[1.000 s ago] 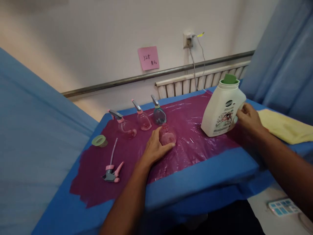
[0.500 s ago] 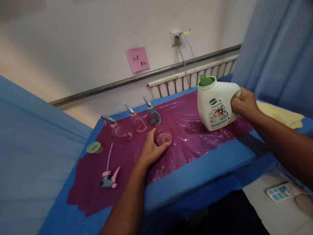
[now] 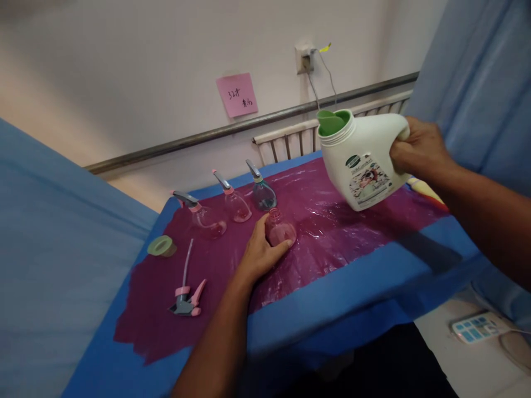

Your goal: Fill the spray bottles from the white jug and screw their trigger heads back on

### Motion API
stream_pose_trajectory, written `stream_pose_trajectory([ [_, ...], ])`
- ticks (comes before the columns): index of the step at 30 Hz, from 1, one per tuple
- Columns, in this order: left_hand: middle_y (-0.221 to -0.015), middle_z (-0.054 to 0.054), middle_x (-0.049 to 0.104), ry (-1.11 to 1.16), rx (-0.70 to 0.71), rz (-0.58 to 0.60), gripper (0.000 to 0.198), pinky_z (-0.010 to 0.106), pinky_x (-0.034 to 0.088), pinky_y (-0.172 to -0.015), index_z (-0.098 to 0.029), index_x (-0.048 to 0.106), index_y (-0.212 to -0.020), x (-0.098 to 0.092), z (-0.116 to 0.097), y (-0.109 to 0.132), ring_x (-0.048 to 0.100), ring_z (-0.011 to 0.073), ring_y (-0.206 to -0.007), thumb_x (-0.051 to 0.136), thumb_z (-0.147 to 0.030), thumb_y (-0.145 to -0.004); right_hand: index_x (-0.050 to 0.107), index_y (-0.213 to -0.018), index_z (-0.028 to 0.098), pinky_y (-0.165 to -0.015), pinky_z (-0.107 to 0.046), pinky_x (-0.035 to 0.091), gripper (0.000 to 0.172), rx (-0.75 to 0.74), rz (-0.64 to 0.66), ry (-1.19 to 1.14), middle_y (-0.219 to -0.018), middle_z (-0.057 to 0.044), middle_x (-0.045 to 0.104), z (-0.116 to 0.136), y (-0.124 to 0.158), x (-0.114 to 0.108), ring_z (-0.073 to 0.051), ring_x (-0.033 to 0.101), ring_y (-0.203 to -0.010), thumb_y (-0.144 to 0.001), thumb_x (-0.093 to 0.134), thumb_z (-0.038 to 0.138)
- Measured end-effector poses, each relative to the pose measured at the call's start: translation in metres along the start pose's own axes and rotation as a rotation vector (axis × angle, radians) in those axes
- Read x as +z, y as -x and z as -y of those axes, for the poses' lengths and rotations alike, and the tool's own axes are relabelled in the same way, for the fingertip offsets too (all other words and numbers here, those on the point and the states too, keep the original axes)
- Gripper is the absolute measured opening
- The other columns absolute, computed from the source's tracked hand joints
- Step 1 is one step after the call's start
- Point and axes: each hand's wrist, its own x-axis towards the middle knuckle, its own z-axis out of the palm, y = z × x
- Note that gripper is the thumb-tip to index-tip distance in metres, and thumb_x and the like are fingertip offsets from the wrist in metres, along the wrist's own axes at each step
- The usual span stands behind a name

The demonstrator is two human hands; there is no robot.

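My left hand (image 3: 265, 251) is wrapped round a clear, uncapped spray bottle (image 3: 282, 231) standing on the dark pink sheet. My right hand (image 3: 421, 146) grips the handle of a big white jug (image 3: 359, 166) with a green spout in its open mouth. The jug hangs above the sheet, tilted to the left, its mouth up and right of the small bottle and apart from it. A loose pink and grey spray head (image 3: 185, 303) with its tube lies at the left front. Behind it is a green cap (image 3: 162, 246).
Several capped spray bottles stand behind my left hand, one of them teal (image 3: 264, 194). The sheet (image 3: 157, 326) covers a blue-clothed table (image 3: 323, 315). A yellow cloth (image 3: 427, 193) lies at the right. Behind run a rail (image 3: 186, 139) and a radiator; blue curtains hang on both sides.
My right hand has lifted the white jug, moved it left and tilted it further. My left hand still holds the small bottle. The view has shifted slightly.
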Motion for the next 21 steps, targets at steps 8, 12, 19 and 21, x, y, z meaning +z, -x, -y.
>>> stream_pose_trajectory([
  [8, -0.172, 0.020, 0.066, -0.026, -0.029, 0.000, 0.100, 0.069, 0.049, -0.135, -0.025, 0.051, -0.172, -0.001, -0.002, 0.000, 0.064, 0.0460, -0.159, 0.098, -0.045, -0.086, 0.062, -0.087, 0.025, -0.075, -0.035, 0.043, 0.011, -0.025, 0.203, -0.050, -0.088, -0.006, 0.074, 0.027, 0.014, 0.022, -0.025, 0.065, -0.088, -0.082, 0.065, 0.034],
  [12, -0.174, 0.021, 0.064, -0.028, -0.032, 0.016, 0.103, 0.067, 0.048, -0.136, -0.023, 0.048, -0.174, -0.001, -0.003, 0.000, 0.063, 0.0449, -0.161, 0.097, -0.046, -0.086, 0.060, -0.085, 0.025, -0.072, -0.033, 0.040, 0.013, -0.097, 0.280, -0.055, -0.085, -0.006, 0.074, 0.035, 0.011, 0.025, -0.024, 0.063, -0.083, -0.080, 0.065, 0.036],
  [19, -0.173, 0.021, 0.063, -0.067, -0.093, -0.006, 0.103, 0.065, 0.052, -0.133, -0.023, 0.045, -0.174, -0.002, -0.015, 0.004, 0.065, 0.0444, -0.158, 0.094, -0.043, -0.086, 0.074, -0.101, 0.020, -0.076, -0.037, 0.041, 0.021, -0.310, 0.254, 0.191, -0.105, -0.019, 0.087, 0.042, -0.004, 0.035, -0.031, 0.073, -0.091, -0.089, 0.062, 0.032],
  [21, -0.170, 0.020, 0.066, -0.046, -0.110, -0.035, 0.099, 0.063, 0.054, -0.130, -0.024, 0.047, -0.172, -0.002, -0.016, 0.005, 0.068, 0.0431, -0.154, 0.094, -0.040, -0.085, 0.074, -0.097, 0.020, -0.075, -0.038, 0.037, 0.021, -0.318, 0.243, 0.242, -0.106, -0.021, 0.087, 0.046, -0.003, 0.040, -0.033, 0.074, -0.092, -0.094, 0.060, 0.035],
])
